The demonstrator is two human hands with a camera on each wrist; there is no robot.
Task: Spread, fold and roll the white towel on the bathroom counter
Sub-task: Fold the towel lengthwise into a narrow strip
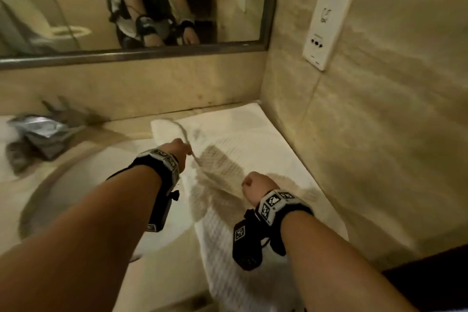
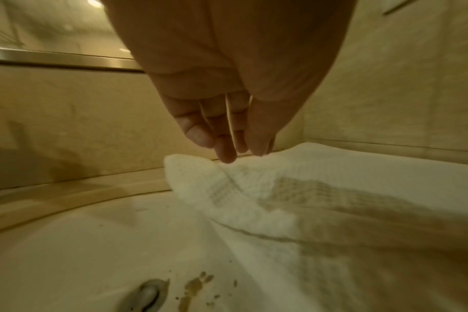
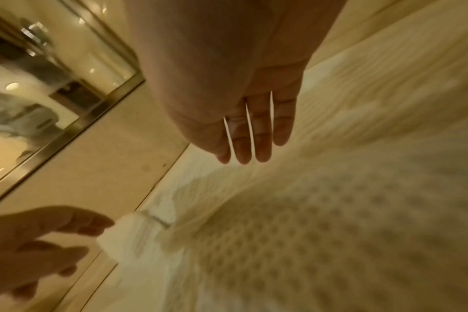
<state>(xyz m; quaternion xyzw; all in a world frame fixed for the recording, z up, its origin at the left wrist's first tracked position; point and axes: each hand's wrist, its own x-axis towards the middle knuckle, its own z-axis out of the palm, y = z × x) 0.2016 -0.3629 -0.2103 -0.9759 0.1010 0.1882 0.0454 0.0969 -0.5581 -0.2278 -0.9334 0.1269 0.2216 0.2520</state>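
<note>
Towel location: the white towel (image 1: 253,149) lies on the table (image 1: 121,134), in the corner between the back wall and the side wall (image 1: 379,134); its left portion hangs over the rim of the sink (image 1: 50,185).
Towel condition: one layer is turned up along the left edge, forming a raised ridge; grey shadow patches fall across the middle. Spreading appears unfinished.
Left hand: the left hand (image 2: 222,118) is held over the raised left edge, fingers (image 2: 200,135) straight and close together, tips at or just above the cloth. Contact cannot be confirmed; no grip is evident.
Right hand: the right hand (image 3: 249,126) hovers above the towel's middle, fingers extended with narrow gaps between them, holding nothing.
Handling, judged: waffle-weave cloth, light, soft and limp; it will sag and crease rather than hold a shape, and should not slip much on stone.
Grip points, judged: corners and hemmed edges, one per hand, pulled apart to flatten.
Obstructions: the side wall limits spreading to the right; the sink leaves the left portion unsupported, and its basin near the drain (image 2: 147,295) shows brown specks that could soil the cloth.
Other items: crumpled silver packaging (image 1: 43,132) sits on the far left, well apart; the mirror (image 1: 126,7) and a wall outlet plate (image 1: 326,25) are above.
</note>
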